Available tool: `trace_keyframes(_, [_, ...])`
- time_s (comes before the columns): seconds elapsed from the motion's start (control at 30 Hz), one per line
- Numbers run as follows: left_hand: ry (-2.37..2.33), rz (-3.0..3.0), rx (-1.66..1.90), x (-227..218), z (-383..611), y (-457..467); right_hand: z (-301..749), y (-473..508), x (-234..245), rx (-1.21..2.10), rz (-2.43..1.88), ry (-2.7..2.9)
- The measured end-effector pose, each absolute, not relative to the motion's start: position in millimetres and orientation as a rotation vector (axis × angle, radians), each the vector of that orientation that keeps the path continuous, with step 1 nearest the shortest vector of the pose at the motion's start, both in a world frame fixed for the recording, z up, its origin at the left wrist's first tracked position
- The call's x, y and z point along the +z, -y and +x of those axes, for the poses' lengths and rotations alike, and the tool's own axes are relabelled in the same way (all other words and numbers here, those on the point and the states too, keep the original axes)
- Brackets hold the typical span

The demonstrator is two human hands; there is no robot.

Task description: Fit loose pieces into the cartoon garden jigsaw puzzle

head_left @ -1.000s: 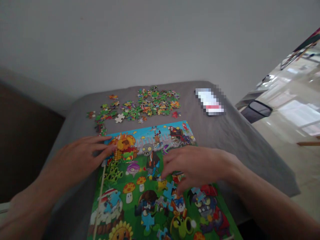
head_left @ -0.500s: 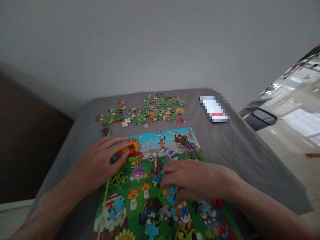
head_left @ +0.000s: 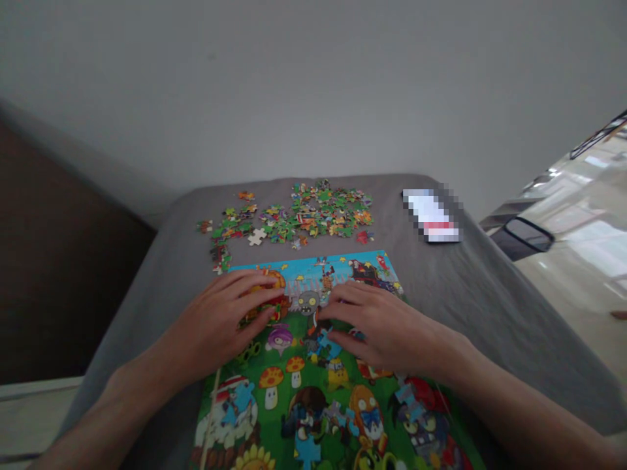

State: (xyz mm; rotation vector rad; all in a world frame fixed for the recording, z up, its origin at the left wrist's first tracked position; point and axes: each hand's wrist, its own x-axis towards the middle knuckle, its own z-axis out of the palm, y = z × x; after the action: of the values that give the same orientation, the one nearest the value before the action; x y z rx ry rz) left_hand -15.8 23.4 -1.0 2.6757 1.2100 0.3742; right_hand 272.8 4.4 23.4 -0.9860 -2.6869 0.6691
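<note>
A colourful cartoon jigsaw puzzle lies on the grey cloth in front of me, with light-blue jigsaw-shaped patches in its picture. My left hand rests over its upper left part, fingers stretched out and slightly apart, partly covering an orange figure. Over the upper middle is my right hand, its fingers bent and apart, with fingertips by a grey cartoon figure. Just under its thumb shows a light-blue patch. I see no piece held in either hand, though the right palm is hidden.
Loose puzzle pieces are heaped beyond the board, one of them pale side up. A phone with a blurred screen lies at the back right of the grey cloth. A wall rises behind.
My right hand has moved up the board, away from the yellow figure. The light-blue patch there no longer shows. My left hand stays on the upper left. The view has shifted slightly.
</note>
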Motion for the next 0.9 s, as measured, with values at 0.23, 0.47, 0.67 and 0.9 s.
trace_keyframes(0.23, [-1.192,2.666,0.349,3,-15,-25,276,-3,16,0.574,-0.918,2.818])
trace_keyframes(0.47, [-1.104,2.736,0.349,3,-14,-25,272,-9,14,0.715,-0.999,2.739])
trace_keyframes(0.67, [-1.032,2.762,0.354,1,-11,-21,269,-12,17,1.099,-0.892,2.532])
trace_keyframes(0.9, [-1.001,2.768,0.380,1,-13,-19,280,-28,7,1.234,-1.063,1.884])
